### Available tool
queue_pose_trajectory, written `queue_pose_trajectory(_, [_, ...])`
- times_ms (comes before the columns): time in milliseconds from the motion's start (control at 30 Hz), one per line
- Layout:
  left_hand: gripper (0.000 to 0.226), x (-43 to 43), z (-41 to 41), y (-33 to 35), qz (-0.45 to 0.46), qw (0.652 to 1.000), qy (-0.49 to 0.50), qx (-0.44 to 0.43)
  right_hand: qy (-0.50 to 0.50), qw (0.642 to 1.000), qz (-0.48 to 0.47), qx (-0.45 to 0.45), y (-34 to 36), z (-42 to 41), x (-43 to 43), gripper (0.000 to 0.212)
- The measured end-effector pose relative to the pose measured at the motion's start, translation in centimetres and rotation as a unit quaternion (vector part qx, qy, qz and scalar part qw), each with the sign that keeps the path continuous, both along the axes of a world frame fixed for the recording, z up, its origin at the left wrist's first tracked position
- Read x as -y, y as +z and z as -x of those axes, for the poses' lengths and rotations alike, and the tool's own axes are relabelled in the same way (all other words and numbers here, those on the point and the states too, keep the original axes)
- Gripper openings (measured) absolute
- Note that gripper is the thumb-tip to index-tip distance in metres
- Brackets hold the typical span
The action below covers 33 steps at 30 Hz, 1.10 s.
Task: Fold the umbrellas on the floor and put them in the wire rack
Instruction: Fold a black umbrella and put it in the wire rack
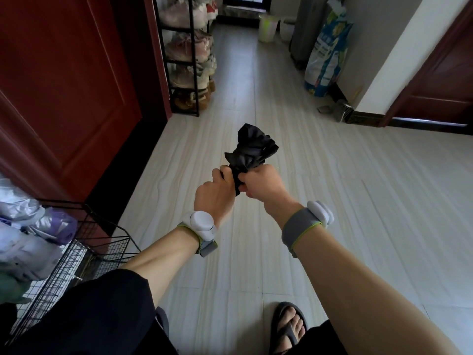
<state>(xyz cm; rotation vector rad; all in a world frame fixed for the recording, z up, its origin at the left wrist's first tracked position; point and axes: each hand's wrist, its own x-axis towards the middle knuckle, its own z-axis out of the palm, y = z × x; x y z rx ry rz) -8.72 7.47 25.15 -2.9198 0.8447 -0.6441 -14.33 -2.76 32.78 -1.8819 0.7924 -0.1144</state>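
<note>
A black umbrella (252,147), collapsed with its cloth bunched and loose, is held out in front of me above the floor. My left hand (216,194) grips its lower end from the left. My right hand (263,184) grips the cloth right beside it, fingers curled round the fabric. The umbrella's handle is hidden inside my hands. The black wire rack (76,254) stands at the lower left, beside my left leg, with folded pale and purple umbrellas (38,226) lying in it.
A dark red door (64,85) lines the left side. A black shoe rack (189,55) full of shoes stands beyond it. A printed sack (327,55), buckets (267,28) and a dustpan (337,108) sit along the far right wall. My sandalled foot (289,326) is below.
</note>
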Motion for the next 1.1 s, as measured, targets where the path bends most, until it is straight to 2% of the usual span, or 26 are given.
queue_pose_trajectory(33, [0.057, -0.1, -0.1, 0.0, -0.005, 1.000, -0.002, 0.003, -0.019, 0.999, -0.043, 0.009, 0.1, 0.0, 0.0, 0.014])
queue_pose_trajectory(100, [0.059, -0.2, 0.3, 0.2, -0.014, 1.000, -0.006, -0.019, -0.027, 0.997, -0.069, 0.012, 0.3, 0.1, 0.4, 0.015])
queue_pose_trajectory(133, [0.058, 0.0, 0.3, 0.5, 0.006, 0.998, -0.004, -0.063, -0.024, 0.997, -0.067, 0.013, 0.6, 0.3, 0.7, 0.020])
queue_pose_trajectory(167, [0.055, 0.1, 0.1, 0.8, 0.054, 0.988, -0.010, -0.144, -0.019, 0.998, -0.065, 0.019, 1.0, 0.5, 1.0, 0.026])
queue_pose_trajectory(200, [0.051, 0.2, -0.1, 1.2, 0.130, 0.962, -0.003, -0.239, -0.015, 0.997, -0.073, 0.032, 1.4, 0.7, 1.3, 0.029])
queue_pose_trajectory(233, [0.049, 0.3, -0.5, 1.7, 0.206, 0.920, 0.002, -0.333, -0.013, 0.994, -0.093, 0.050, 1.7, 0.9, 1.7, 0.028])
queue_pose_trajectory(267, [0.048, 0.2, -1.1, 2.3, 0.282, 0.863, 0.003, -0.419, -0.019, 0.991, -0.114, 0.067, 1.8, 0.9, 2.0, 0.028])
queue_pose_trajectory(333, [0.051, -0.1, -2.3, 3.2, 0.408, 0.752, -0.011, -0.519, -0.034, 0.991, -0.107, 0.078, 1.2, 0.9, 2.4, 0.027])
queue_pose_trajectory(433, [0.063, -0.4, -4.1, 4.0, 0.570, 0.594, 0.000, -0.568, 0.027, 0.999, -0.024, 0.000, -0.7, 1.0, 2.2, 0.041])
queue_pose_trajectory(500, [0.059, -1.1, -4.9, 4.4, 0.646, 0.459, -0.005, -0.610, 0.116, 0.990, -0.044, -0.071, -1.4, 1.3, 1.6, 0.059])
queue_pose_trajectory(567, [0.048, -1.8, -5.0, 5.1, 0.676, 0.297, -0.003, -0.675, 0.197, 0.969, -0.077, -0.128, -1.5, 1.7, 1.0, 0.067])
queue_pose_trajectory(600, [0.050, -2.1, -5.3, 5.3, 0.700, 0.249, -0.005, -0.670, 0.233, 0.958, -0.075, -0.151, -1.6, 1.7, 0.7, 0.066])
queue_pose_trajectory(700, [0.060, -3.5, -6.6, 5.2, 0.747, 0.246, -0.003, -0.618, 0.275, 0.950, -0.022, -0.147, -1.9, 1.7, -0.1, 0.038])
queue_pose_trajectory(733, [0.063, -4.0, -7.1, 5.0, 0.755, 0.230, -0.002, -0.615, 0.265, 0.956, 0.023, -0.124, -2.0, 1.5, -0.1, 0.030])
queue_pose_trajectory(767, [0.066, -4.6, -7.8, 4.8, 0.763, 0.230, 0.003, -0.605, 0.252, 0.959, 0.080, -0.100, -2.1, 1.3, 0.0, 0.027])
queue_pose_trajectory(833, [0.063, -6.0, -8.9, 4.7, 0.786, 0.260, 0.025, -0.561, 0.230, 0.954, 0.176, -0.070, -2.3, 0.9, 0.3, 0.029])
queue_pose_trajectory(900, [0.049, -7.3, -9.4, 4.5, 0.810, 0.285, 0.072, -0.507, 0.218, 0.936, 0.267, -0.073, -2.7, 0.8, 0.6, 0.033])
queue_pose_trajectory(1000, [0.036, -9.2, -10.4, 3.4, 0.823, 0.315, 0.129, -0.455, 0.203, 0.879, 0.427, -0.064, -3.5, 0.8, 0.6, 0.034])
queue_pose_trajectory(1033, [0.029, -9.7, -10.7, 3.0, 0.821, 0.325, 0.148, -0.445, 0.189, 0.863, 0.465, -0.055, -3.5, 0.7, 0.6, 0.035])
queue_pose_trajectory(1100, [0.017, -10.6, -11.0, 2.9, 0.825, 0.330, 0.180, -0.423, 0.163, 0.856, 0.487, -0.066, -3.4, 0.5, 1.2, 0.036])
